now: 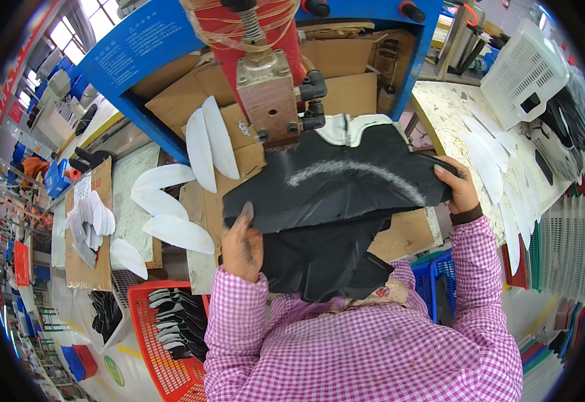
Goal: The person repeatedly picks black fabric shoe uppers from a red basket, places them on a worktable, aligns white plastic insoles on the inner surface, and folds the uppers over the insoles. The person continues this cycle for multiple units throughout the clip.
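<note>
A black leather piece (332,208) is stretched between my two hands under the machine. A whitish, roughed-looking curved band crosses it, and its far edge has a white lining (373,122). My left hand (244,249) pinches the near left corner, thumb on top. At the right end, my right hand (463,186) grips the edge, thumb on top and fingers underneath. The metal press head (267,94) stands over the far left part of the leather; whether it touches cannot be told. Another black section (312,261) hangs below, toward my lap; whether it joins the first piece is unclear.
White crescent-shaped pieces (202,151) lie left of the press, and more white strips (483,164) on the right table. The blue machine frame (131,63) arches beyond. A red crate (146,315) holds dark pieces; a blue basket (424,288) and white basket (517,74) stand right.
</note>
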Demonstrator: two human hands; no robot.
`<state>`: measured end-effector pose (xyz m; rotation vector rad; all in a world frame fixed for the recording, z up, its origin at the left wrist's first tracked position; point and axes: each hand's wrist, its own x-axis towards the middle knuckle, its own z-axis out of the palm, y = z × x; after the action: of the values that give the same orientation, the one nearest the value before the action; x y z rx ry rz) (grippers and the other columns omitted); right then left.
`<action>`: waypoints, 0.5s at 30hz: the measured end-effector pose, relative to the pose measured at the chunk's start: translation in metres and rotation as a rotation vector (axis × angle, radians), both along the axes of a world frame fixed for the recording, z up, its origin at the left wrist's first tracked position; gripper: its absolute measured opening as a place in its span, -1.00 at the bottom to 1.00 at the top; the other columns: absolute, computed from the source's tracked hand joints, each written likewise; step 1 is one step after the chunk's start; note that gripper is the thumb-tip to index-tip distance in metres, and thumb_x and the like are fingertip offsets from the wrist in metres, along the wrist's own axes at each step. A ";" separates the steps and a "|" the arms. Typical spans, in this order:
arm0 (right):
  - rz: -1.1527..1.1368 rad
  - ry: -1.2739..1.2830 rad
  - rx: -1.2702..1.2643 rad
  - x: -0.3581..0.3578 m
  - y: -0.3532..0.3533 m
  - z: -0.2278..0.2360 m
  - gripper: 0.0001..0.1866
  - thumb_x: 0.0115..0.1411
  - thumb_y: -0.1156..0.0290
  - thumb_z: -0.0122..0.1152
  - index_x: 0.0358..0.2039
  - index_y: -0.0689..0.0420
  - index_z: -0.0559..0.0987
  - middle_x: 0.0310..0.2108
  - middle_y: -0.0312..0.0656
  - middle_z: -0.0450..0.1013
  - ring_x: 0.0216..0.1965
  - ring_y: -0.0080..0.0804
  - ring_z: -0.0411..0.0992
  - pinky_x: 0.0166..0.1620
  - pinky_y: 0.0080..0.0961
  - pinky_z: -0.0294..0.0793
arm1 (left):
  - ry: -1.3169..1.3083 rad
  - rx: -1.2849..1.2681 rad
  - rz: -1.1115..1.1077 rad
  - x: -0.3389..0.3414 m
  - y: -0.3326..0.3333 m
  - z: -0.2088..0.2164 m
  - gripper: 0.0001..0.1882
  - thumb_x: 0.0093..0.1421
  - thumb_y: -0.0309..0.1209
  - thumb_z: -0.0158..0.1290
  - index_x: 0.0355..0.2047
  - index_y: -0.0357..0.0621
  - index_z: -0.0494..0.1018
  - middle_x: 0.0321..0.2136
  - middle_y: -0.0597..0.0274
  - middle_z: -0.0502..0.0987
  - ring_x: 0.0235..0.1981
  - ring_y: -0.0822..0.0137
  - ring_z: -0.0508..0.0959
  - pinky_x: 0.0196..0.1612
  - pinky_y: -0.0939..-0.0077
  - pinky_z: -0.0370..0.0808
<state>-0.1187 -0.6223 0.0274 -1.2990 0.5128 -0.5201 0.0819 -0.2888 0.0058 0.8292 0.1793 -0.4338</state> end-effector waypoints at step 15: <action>0.034 -0.169 -0.124 0.092 0.012 -0.036 -0.67 0.07 0.42 0.31 -0.16 0.29 0.54 -0.28 -0.22 0.50 -0.27 -0.53 0.45 -0.14 -0.68 0.42 | -0.329 0.125 0.003 0.054 0.034 0.034 -0.64 0.27 -0.42 0.00 0.02 -0.38 0.30 -0.11 0.07 0.49 -0.07 0.21 0.50 0.08 0.35 0.42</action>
<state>-0.0266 -0.6101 -0.0086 -1.3654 0.3215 -0.6349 0.1363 -0.2545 0.0401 1.0101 -0.0983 -0.2798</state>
